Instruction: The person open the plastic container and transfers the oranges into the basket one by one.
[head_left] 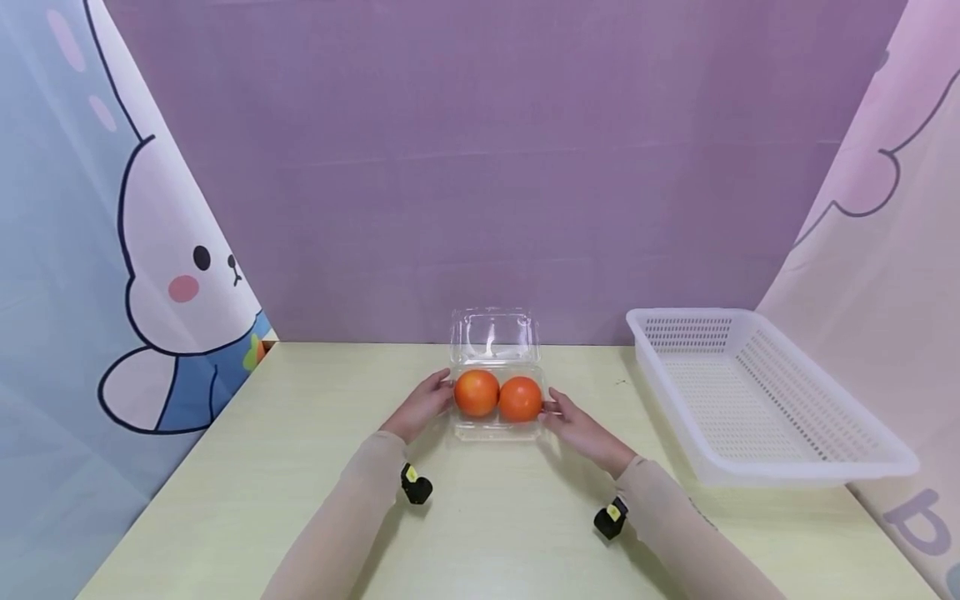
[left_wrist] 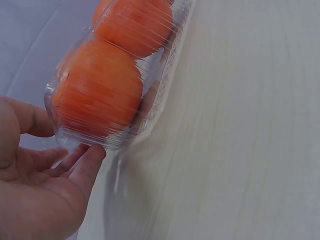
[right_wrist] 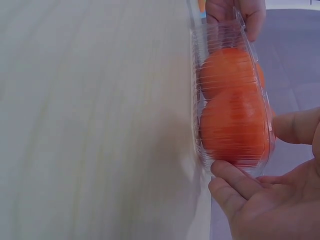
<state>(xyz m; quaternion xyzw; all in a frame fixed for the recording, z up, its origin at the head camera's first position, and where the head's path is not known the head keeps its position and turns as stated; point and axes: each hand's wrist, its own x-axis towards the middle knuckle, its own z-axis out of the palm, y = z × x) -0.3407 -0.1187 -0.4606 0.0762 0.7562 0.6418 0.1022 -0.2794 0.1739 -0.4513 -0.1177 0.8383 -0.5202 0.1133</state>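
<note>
A clear plastic clamshell box point(head_left: 497, 433) sits at the middle of the table's far part, its lid point(head_left: 494, 337) raised at the back. Two round, shiny orange fruits point(head_left: 476, 392) lie side by side in its base. My left hand point(head_left: 422, 408) grips the box's left end, with a digit at the rim and fingertips low on the wall, as the left wrist view shows. At the other end, my right hand point(head_left: 581, 425) holds it, thumb point(right_wrist: 295, 126) by the rim and fingers point(right_wrist: 235, 182) against the lower wall.
A white perforated plastic basket point(head_left: 810, 471) stands on the right side of the pale wooden table point(head_left: 262, 483). Behind rises a purple cloth backdrop point(head_left: 480, 167). Printed curtains flank both sides, the left one with a cartoon rabbit point(head_left: 172, 250).
</note>
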